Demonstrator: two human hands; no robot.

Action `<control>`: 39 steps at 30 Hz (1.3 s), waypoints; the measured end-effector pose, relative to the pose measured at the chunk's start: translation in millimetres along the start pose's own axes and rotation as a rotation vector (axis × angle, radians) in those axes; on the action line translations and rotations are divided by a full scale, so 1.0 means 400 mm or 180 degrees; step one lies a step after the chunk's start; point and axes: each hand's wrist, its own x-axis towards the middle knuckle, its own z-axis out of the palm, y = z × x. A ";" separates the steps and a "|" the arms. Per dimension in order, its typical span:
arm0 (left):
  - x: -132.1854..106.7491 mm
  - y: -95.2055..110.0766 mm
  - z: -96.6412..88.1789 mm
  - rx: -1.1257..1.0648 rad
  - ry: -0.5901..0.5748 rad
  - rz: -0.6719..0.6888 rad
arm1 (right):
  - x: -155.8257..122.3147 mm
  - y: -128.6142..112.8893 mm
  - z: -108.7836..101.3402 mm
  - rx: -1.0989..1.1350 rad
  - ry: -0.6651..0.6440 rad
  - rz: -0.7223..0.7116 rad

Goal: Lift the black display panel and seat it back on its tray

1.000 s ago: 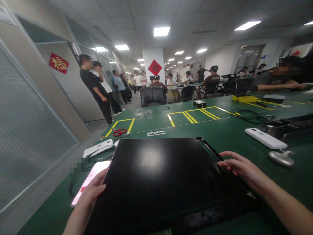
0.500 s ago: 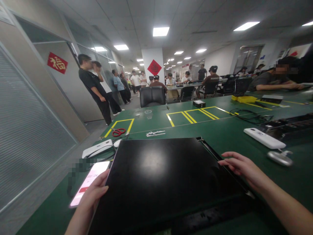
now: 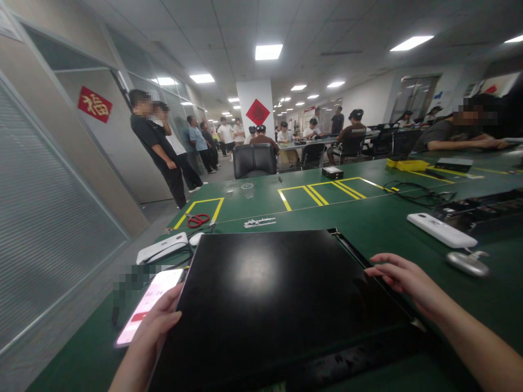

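Note:
A large flat black panel [image 3: 278,294] lies on the green table [image 3: 368,218] in front of me. My left hand [image 3: 157,321] grips its left edge, thumb on top and fingers curled underneath. My right hand [image 3: 402,280] rests on the panel's right edge with its fingers bent over the rim. A lit phone [image 3: 145,310] lies just left of my left hand.
White power strips lie at the left [image 3: 163,247] and at the right [image 3: 441,230], with a silver mouse-like object [image 3: 468,263] near the latter. Red scissors [image 3: 198,220], cables [image 3: 420,191], a yellow tray [image 3: 411,164] and a black chair [image 3: 254,160] stand farther back. Several people stand and sit beyond.
My left thumb has slid slightly further onto the panel's edge; the view has shifted a little. The panel and my right hand have stayed put.

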 end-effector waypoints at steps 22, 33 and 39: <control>-0.010 -0.002 0.009 0.0025 -0.0072 0.0012 | -0.001 -0.008 0.005 -0.0054 0.0075 0.0042; -0.011 -0.001 0.009 0.0013 -0.0016 -0.0122 | -0.008 -0.013 0.007 -0.0080 0.0108 0.0075; -0.016 0.001 0.013 0.0006 -0.0074 -0.0007 | -0.003 -0.005 0.006 -0.0129 0.0102 -0.0028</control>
